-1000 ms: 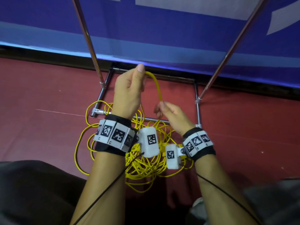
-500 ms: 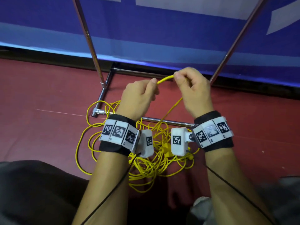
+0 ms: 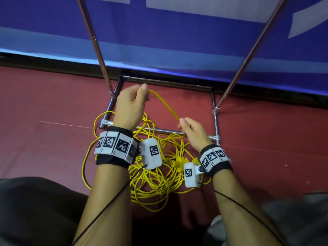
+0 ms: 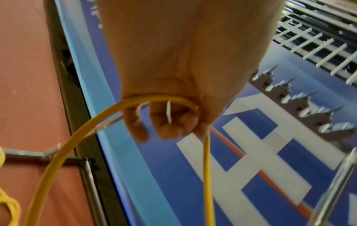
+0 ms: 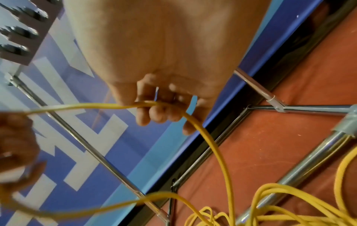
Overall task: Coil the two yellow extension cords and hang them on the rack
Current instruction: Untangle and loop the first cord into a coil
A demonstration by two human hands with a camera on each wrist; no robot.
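Note:
A tangle of yellow extension cord lies on the red floor over the front bar of the chrome rack base. My left hand is raised and grips a strand of the cord in its curled fingers. That strand slopes down to my right hand, which pinches the cord lower, near the front bar. From the right hand the cord drops into the pile. Yellow plugs lie in the tangle between my wrists.
Two chrome uprights rise from the rack's base frame. A blue banner wall stands right behind the rack. Dark trouser legs fill the lower corners. Red floor spreads left and right.
The right hand has dropped from beside the left hand down and toward me along the cord to a lower grip. The left hand has lifted a little, still holding the cord.

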